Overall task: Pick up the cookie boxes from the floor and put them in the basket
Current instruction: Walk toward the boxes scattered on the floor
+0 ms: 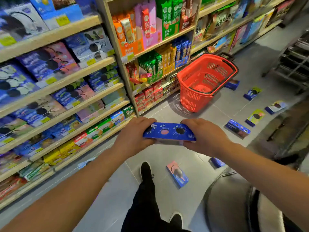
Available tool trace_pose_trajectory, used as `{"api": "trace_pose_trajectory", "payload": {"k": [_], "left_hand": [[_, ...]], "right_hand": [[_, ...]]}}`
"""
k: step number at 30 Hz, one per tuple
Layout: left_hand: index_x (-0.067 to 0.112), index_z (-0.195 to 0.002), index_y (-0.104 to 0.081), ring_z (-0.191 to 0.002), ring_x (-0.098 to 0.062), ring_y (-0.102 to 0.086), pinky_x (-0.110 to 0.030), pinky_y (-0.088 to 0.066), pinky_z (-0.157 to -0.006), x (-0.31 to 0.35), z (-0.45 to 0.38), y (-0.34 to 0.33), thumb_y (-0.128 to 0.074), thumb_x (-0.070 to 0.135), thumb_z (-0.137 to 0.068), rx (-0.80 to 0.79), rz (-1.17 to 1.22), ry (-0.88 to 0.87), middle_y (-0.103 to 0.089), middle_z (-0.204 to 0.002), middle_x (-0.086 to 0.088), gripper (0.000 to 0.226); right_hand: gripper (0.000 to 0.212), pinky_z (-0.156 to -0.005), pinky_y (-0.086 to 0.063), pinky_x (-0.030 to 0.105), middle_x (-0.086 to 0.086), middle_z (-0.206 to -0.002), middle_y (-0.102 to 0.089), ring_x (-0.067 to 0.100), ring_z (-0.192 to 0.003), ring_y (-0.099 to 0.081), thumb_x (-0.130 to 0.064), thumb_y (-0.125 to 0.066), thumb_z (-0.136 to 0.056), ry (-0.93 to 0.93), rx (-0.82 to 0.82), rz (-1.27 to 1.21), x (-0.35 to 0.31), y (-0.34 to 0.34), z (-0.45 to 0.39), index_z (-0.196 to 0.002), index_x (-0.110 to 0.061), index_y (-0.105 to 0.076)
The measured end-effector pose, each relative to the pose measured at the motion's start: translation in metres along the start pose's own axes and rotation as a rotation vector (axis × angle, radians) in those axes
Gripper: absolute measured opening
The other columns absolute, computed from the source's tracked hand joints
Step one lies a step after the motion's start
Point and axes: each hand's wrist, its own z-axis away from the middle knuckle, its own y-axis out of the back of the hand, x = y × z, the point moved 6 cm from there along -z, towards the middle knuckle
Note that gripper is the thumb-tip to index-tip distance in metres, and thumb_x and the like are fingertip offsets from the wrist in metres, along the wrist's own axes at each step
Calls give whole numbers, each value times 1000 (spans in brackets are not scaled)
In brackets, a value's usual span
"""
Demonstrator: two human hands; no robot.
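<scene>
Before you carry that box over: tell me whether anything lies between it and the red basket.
Nothing visible does. The blue cookie box is held by the left hand and right hand; only bare floor separates it from the red basket.

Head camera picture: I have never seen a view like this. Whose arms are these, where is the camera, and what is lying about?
The camera sits on a person's head, looking down a shop aisle. The left hand and right hand grip the two ends of a flat blue cardboard cookie box. Ahead on the grey tiled floor stands a red plastic shopping basket, apparently empty. More boxes lie scattered: a pink-and-blue box near the black shoe, and a yellow-green box further right.
</scene>
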Motion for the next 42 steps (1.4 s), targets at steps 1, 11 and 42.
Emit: {"api": "trace_pose_trajectory", "payload": {"k": [1, 11, 42], "left_hand": [[30, -135, -47, -121, -17, -44, -40, -45, -96, -9, -28, 2, -72, 45, -77, 1, -12, -17, -53, -131, 6, 65], [26, -137, -47, -118, -22, -49, -37, -42, -95, -63, -305, 11, -75, 41, -75, -143, -18, -215, -52, -129, 1, 70], [23, -127, -57, -103, -32, -56, -43, -52, -80, 58, -917, -170, -71, 28, -67, -322, -212, -381, -58, -113, -5, 62]], "right_hand": [[56, -74, -44, 29, -7, -117, -60, 20, -106, -58, -50, -65, -79, -19, 10, 7, 12, 4, -22, -129, -31, -46], [63, -84, -51, 41, -2, -120, -61, 26, -107, -58, -44, -68, -74, -339, 37, -43, 131, 39, -200, -130, -28, -46], [45, -63, -48, 37, 3, -110, -56, 31, -98, -59, -43, -62, -78, -553, -129, -229, 665, 38, -472, -115, -22, -44]]}}
